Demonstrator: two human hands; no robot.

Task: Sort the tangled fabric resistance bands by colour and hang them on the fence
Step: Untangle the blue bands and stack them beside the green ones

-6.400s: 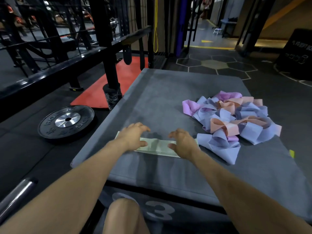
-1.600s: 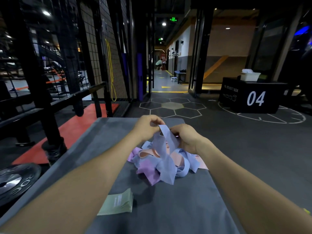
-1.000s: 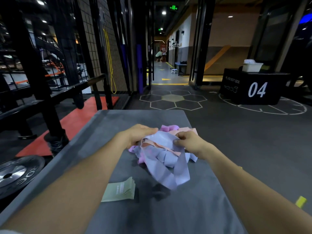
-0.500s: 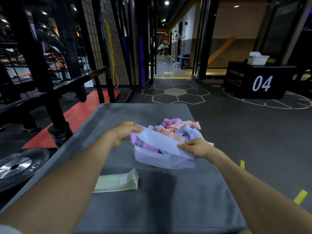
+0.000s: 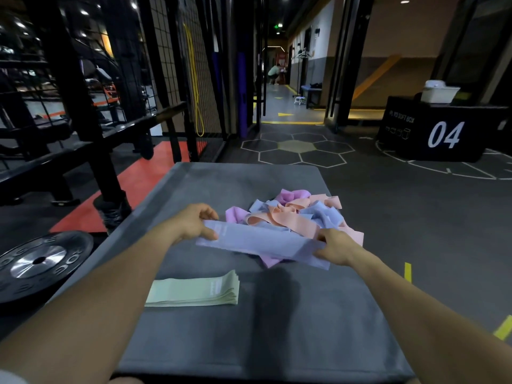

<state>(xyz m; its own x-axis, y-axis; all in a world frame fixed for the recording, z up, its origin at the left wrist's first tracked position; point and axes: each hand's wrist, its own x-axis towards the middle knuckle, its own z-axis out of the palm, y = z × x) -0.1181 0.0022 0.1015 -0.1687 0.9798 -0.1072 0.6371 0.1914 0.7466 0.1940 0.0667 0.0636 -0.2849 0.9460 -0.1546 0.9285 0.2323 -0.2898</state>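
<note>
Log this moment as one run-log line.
step: sorting | left hand and right hand: hold blue band stretched flat | green stack: folded on mat | pile: tangled

weight plate (image 5: 41,263) floor left | black box "04" (image 5: 443,134) | white tub (image 5: 439,92) atop

Lavender band held taut above the grey pad

The lavender band (image 5: 263,242) is pinched at each end by the left hand (image 5: 191,221) and right hand (image 5: 336,246); the tangled pile (image 5: 293,214) is seen at one o'clock, the green stack (image 5: 194,291) at seven on the grey pad (image 5: 243,336).

bare forearms, white sleeve edge (image 5: 11,377)
</note>
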